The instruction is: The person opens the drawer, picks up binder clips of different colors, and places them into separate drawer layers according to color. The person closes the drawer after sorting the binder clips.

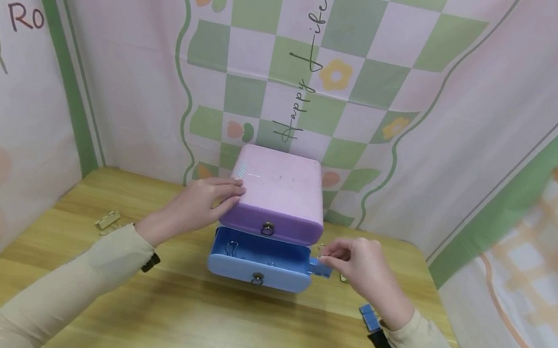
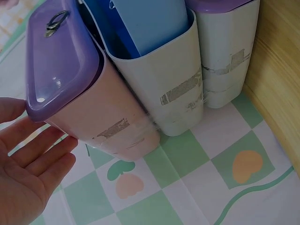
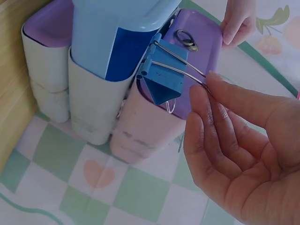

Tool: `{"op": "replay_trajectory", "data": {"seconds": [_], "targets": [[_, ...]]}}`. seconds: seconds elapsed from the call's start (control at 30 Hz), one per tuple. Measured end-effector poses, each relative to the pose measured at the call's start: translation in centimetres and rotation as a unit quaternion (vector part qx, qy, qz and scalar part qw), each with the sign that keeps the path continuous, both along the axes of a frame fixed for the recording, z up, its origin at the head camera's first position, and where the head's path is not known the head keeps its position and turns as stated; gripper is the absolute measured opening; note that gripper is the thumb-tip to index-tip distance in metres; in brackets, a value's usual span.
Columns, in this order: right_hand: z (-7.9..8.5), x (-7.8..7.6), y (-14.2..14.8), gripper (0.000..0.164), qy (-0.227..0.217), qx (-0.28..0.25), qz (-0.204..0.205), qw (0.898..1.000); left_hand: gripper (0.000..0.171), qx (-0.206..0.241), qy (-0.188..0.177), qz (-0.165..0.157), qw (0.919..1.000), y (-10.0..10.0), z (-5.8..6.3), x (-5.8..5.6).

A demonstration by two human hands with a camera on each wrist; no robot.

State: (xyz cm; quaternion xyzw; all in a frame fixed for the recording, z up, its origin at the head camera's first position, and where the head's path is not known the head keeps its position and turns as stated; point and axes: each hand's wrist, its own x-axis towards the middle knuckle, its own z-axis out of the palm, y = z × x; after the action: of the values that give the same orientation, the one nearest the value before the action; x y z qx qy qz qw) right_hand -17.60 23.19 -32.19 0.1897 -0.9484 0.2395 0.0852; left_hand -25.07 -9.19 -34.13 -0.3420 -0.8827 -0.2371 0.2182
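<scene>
A small stacked drawer cabinet (image 1: 280, 183) with a pink top stands at the back of the table. Its blue drawer (image 1: 257, 274), under the purple top drawer (image 1: 244, 219), is pulled out, and wire handles (image 1: 231, 248) show inside it. My left hand (image 1: 197, 204) rests its fingers on the cabinet's upper left side, thumb near the purple front corner. At the right of the blue drawer, my right hand (image 1: 365, 270) pinches a blue binder clip (image 3: 164, 77) by its wire handle between thumb and fingertips. The clip's body points toward the drawer's side.
On the table's left lies a gold binder clip (image 1: 108, 220). Another blue binder clip (image 1: 369, 317) lies beside my right wrist. A purple lower drawer (image 3: 49, 23) is shut beneath the blue one. Patterned cloth (image 1: 299, 49) hangs close behind the cabinet.
</scene>
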Motion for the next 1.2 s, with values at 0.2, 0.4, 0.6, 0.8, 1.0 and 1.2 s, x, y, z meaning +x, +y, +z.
{"op": "replay_trajectory", "data": {"seconds": [0.2,0.4,0.6,0.8,1.0,1.2], "targets": [[0.1,-0.1,-0.7,0.007,0.007,0.002,0.011,1.0,0.028,0.0,0.006,-0.001,1.0,0.1,-0.1,-0.1],[0.2,-0.6,-1.6,0.007,0.002,0.002,0.026,1.0,0.029,-0.004,0.003,0.001,1.0,0.0,0.0,-0.1],[0.1,-0.9,-2.6,0.009,-0.002,0.001,0.041,0.999,0.03,-0.007,-0.004,0.003,1.0,0.0,0.2,0.1],[0.2,-1.2,-3.5,0.009,0.0,0.005,0.055,0.998,0.03,-0.004,-0.005,0.003,1.0,0.0,0.1,0.0],[0.0,-1.6,-4.5,0.009,-0.014,0.023,0.056,0.998,0.029,0.0,0.003,-0.002,1.0,0.0,0.1,0.0],[-0.3,-2.0,-5.3,0.01,-0.023,0.033,0.065,0.997,0.029,0.0,0.003,-0.002,1.0,0.0,0.1,0.0]]}}
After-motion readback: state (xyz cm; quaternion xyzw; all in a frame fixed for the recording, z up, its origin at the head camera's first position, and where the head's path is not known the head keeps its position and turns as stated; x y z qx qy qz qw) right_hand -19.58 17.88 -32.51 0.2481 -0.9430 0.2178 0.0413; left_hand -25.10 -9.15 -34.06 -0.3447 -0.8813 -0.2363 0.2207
